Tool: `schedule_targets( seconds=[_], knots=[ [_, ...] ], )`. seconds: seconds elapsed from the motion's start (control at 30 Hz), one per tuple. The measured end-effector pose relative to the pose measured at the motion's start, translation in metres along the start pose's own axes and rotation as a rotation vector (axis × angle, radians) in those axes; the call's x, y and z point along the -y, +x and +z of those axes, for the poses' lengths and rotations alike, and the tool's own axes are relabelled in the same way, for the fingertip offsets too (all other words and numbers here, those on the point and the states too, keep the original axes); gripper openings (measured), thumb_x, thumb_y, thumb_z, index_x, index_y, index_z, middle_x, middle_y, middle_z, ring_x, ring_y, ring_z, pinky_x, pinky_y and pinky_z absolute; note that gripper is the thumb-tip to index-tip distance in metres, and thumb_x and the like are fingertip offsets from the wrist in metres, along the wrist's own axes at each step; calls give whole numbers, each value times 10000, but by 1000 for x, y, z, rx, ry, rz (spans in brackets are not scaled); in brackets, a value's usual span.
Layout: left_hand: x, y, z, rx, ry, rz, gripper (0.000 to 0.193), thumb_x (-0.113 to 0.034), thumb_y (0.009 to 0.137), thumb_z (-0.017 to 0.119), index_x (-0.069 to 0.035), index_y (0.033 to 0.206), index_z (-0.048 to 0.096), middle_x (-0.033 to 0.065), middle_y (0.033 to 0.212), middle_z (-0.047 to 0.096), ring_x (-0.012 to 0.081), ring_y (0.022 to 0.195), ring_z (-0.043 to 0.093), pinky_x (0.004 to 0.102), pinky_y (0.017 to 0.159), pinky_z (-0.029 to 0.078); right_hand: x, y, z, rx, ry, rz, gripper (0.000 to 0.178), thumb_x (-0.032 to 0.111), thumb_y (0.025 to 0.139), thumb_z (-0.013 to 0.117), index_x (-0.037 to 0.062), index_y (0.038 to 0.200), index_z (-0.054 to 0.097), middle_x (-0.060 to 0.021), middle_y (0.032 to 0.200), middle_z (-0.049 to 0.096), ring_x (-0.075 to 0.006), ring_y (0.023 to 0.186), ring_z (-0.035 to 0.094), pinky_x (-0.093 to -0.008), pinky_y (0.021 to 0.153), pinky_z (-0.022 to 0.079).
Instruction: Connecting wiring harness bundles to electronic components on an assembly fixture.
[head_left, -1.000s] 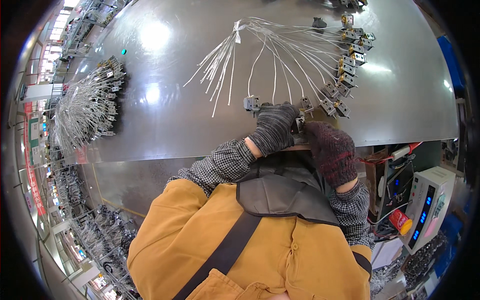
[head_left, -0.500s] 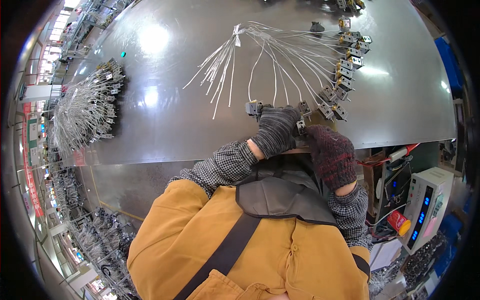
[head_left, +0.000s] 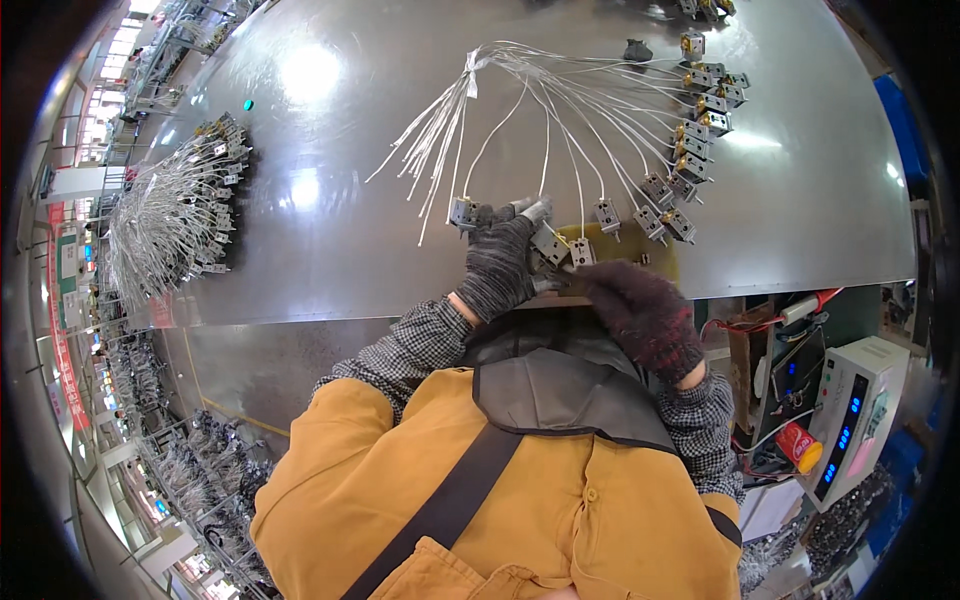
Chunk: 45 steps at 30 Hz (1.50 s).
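A bundle of white wires (head_left: 475,68), tied near its far end, fans out on the metal table. Small box-shaped metal parts hang on the wire ends. My left hand (head_left: 500,260), in a grey knitted glove, is closed around one metal part (head_left: 549,245) between thumb and fingers. Another metal part (head_left: 463,212) lies against the outer side of that hand. My right hand (head_left: 640,315), in a dark red and black glove, is bent beside a metal part (head_left: 582,252) near the table edge. Its fingertips are mostly hidden; what they grip cannot be made out.
Under the parts lies a yellowish-brown pad (head_left: 655,252). More wired parts (head_left: 692,145) line up at the right. A second wire bundle (head_left: 160,225) is at the far left. Below the table edge at right stand a white box with blue digits (head_left: 855,425) and a red container (head_left: 795,445).
My left hand has moved left, and the metal part beside it has shifted left too. The right hand has come slightly left. More of the pad shows.
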<state>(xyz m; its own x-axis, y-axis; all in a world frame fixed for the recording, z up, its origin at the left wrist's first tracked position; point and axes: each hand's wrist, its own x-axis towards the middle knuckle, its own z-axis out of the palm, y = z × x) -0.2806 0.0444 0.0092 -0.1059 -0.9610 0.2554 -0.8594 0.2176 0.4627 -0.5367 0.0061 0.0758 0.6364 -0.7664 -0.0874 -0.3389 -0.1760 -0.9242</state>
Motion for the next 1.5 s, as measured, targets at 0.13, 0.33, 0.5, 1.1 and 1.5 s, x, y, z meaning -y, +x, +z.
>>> schedule_targets(
  seconds=[0.13,0.33,0.5,1.1,1.5],
  knots=[
    [-7,0,2,193,117,-111,928,-432,696,927,-157,1510,575,160,1367,636,352,1257,576,519,1121,401,-6,8,27,148,3,-66,257,177,1023,686,80,1256,740,-190,1170,760,-382,1091,737,-435,945,591],
    [-25,21,-10,281,206,60,567,-259,807,836,-137,1343,695,126,1176,697,354,1093,654,473,999,484,-9,4,10,90,27,-15,272,183,1030,671,88,1279,730,-194,1179,753,-397,1086,730,-439,935,591],
    [-33,42,-26,580,332,81,425,-244,821,834,-100,1206,729,136,1069,707,330,1012,692,465,915,540,2,5,18,57,-141,-37,271,194,1023,670,108,1271,739,-180,1175,759,-395,1068,732,-463,925,591],
    [-3,40,-21,448,-1094,-396,436,-266,1083,638,-30,1445,583,66,1074,674,151,1007,662,345,943,586,-26,-3,-16,-207,-202,-48,213,139,1020,667,101,1213,749,-185,1155,762,-399,1044,742,-472,902,599],
    [-22,41,-1,317,-773,-388,439,-237,942,840,-16,1279,665,80,1106,735,148,1029,709,337,930,594,-35,-10,-15,-310,-444,82,242,179,1041,634,96,1259,698,-221,1149,743,-436,1040,724,-508,889,586]
  ],
)
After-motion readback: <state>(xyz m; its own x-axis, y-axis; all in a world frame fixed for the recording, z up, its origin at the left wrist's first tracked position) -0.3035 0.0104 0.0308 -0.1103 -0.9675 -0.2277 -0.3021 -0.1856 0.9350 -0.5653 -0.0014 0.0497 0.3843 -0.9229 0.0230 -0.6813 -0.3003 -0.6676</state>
